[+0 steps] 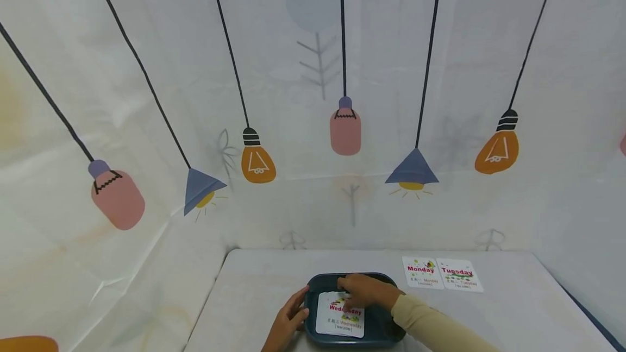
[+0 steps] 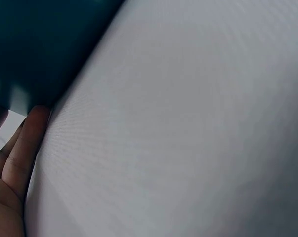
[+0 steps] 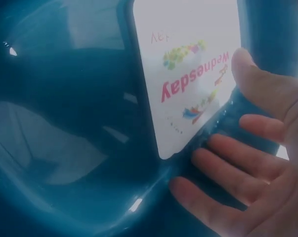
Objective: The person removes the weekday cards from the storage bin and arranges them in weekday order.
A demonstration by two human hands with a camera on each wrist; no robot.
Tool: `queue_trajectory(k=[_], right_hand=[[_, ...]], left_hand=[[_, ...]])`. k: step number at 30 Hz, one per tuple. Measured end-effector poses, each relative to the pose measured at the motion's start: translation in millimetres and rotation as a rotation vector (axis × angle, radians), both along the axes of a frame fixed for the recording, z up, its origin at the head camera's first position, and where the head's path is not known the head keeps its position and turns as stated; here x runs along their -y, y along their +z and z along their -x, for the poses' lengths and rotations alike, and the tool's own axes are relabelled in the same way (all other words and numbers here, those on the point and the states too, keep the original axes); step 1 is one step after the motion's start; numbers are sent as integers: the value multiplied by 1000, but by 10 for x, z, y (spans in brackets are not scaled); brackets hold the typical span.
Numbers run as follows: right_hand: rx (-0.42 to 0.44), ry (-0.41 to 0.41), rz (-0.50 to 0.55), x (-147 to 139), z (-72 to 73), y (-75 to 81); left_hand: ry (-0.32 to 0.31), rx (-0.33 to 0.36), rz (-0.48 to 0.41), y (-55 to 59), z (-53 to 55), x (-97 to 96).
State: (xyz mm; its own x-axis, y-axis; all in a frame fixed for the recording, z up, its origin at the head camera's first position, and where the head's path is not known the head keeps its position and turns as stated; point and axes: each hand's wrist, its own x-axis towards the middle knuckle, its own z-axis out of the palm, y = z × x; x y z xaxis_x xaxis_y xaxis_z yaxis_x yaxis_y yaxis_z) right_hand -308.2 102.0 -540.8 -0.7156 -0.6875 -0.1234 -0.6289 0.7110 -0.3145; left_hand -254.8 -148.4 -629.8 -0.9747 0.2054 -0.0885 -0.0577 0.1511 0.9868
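A dark teal tray (image 1: 383,322) with rounded corners holds a white card (image 1: 335,324) printed "Wednesday", lying toward its left side; other card edges show just under it. At the tray's left rim rests my left hand (image 1: 289,316), its fingers (image 2: 24,153) fairly straight against the outer wall. My right hand (image 1: 369,290) reaches into the tray over the card's upper edge. In the right wrist view its thumb (image 3: 252,74) lies at the card's edge, while the other fingers (image 3: 228,163) extend loosely apart beyond it.
To the right of the tray, a "Monday" card (image 1: 423,272) and a "Tuesday" card (image 1: 459,275) lie side by side on the white table (image 1: 518,314). Behind the table hangs a pale sheet (image 1: 293,216) printed with lamps.
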Motion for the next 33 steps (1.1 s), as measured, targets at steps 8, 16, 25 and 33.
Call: queue_trajectory(k=[8, 16, 25, 33], right_hand=[[-54, -5, -99, 100, -99, -30], [-222, 35, -251, 172, -115, -160], [-275, 13, -323, 260, -135, -161], [-348, 36, -341, 274, -138, -141]], left_hand=[[-3, 10, -9, -32, -49, 8], [-8, 14, -18, -49, -71, -19], [-12, -9, -10, -60, -45, 13], [-23, -1, -34, -36, -30, 35]])
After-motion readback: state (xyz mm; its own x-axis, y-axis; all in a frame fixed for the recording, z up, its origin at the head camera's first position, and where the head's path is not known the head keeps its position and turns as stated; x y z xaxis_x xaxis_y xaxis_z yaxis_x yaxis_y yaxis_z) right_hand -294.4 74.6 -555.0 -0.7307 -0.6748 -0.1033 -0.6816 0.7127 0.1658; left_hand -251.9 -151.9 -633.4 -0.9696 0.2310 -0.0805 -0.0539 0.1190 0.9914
